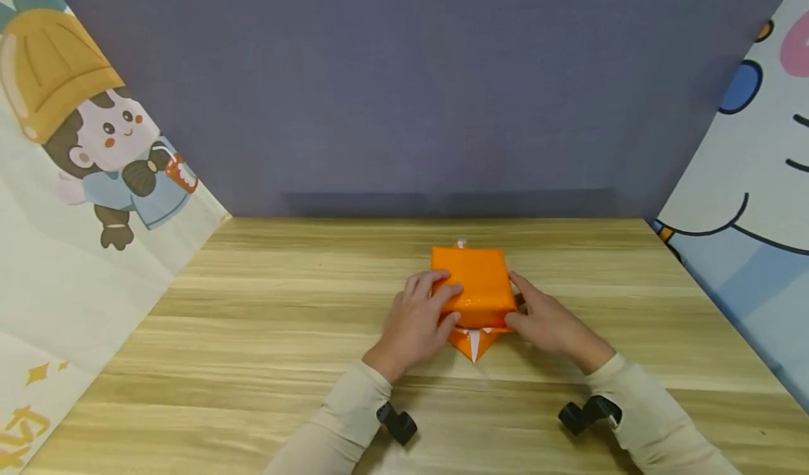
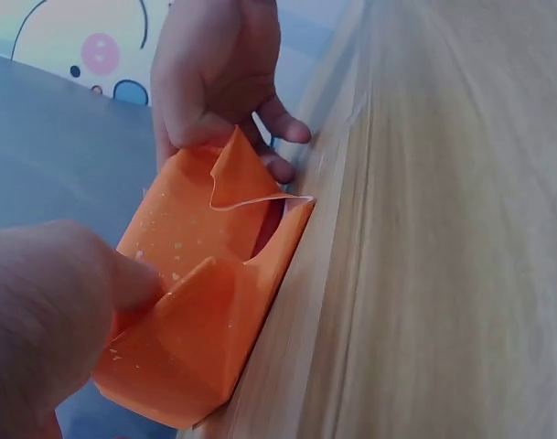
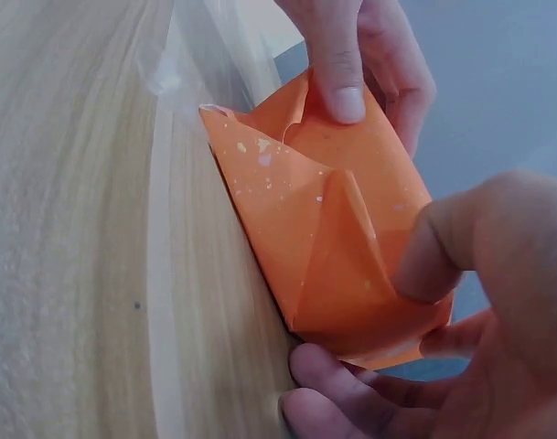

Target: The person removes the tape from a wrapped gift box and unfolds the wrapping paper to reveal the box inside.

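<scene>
A box wrapped in orange paper (image 1: 477,278) rests on the wooden table. At its near end the paper is unsealed; a pointed flap (image 1: 463,341) with a white inner strip spreads on the table. My left hand (image 1: 411,324) holds the box's left side, fingers over the top and thumb at the near end. My right hand (image 1: 546,320) grips the near right corner. In the right wrist view, its thumb (image 3: 433,256) presses a folded paper edge (image 3: 351,229) inward, with fingers beneath the corner. Speckles dot the paper (image 2: 177,238) in the left wrist view.
The wooden tabletop (image 1: 253,334) reaches back to a grey-blue panel (image 1: 404,95). Cartoon-printed sheets (image 1: 57,264) flank it on both sides. A small paper tip (image 1: 461,243) sticks out behind the box. Black wrist cameras (image 1: 397,424) sit on both sleeves.
</scene>
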A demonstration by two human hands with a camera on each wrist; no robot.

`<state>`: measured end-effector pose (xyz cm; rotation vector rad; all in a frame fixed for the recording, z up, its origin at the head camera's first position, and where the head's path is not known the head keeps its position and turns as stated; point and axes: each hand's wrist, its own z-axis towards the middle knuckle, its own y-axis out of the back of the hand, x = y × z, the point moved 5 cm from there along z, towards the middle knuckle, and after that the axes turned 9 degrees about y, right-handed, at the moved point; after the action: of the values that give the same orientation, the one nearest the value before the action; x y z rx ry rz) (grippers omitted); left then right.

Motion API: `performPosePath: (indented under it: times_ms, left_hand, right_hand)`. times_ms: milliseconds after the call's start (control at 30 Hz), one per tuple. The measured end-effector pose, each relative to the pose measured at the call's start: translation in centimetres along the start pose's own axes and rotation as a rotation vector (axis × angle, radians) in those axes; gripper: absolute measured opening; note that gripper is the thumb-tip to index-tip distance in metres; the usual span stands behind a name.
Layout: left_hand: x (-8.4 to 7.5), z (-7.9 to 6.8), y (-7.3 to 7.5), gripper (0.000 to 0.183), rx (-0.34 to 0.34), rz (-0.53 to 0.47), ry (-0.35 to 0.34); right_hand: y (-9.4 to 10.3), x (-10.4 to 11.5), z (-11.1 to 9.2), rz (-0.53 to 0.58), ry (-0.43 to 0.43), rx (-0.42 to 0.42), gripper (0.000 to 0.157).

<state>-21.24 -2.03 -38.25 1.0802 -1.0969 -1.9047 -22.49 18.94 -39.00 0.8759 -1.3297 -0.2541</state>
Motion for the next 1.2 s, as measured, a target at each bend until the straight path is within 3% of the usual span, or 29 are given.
performPosePath:
  times_ms: [167, 400, 633, 833, 1033, 1200]
  left_hand:
    - [-0.2, 0.0, -0.1, 0.05, 0.019, 0.012, -0.004]
    - [0.1, 0.0, 0.1, 0.07, 0.089, -0.009, -0.074]
    - [0.3, -0.2, 0.5, 0.084, 0.135, 0.027, -0.141]
    - [0.5, -0.3, 0.7, 0.088, 0.167, 0.028, -0.177]
    - [0.7, -0.3, 0.8, 0.089, 0.202, -0.007, -0.16]
    - [0.8, -0.1, 0.6, 0.075, 0.148, -0.006, -0.125]
  right_hand:
    - [-0.1, 0.1, 0.1, -0.029, 0.001, -0.002, 0.09]
    - [-0.1, -0.1, 0.0, -0.124, 0.022, 0.005, 0.093]
    - [0.1, -0.5, -0.2, -0.089, 0.041, 0.065, 0.103]
    - [0.2, -1.3, -0.3, -0.058, 0.069, 0.121, 0.108]
    - [0.5, -1.9, -0.1, 0.012, 0.071, 0.138, 0.112]
    - [0.7, -1.9, -0.1, 0.009, 0.08, 0.082, 0.111]
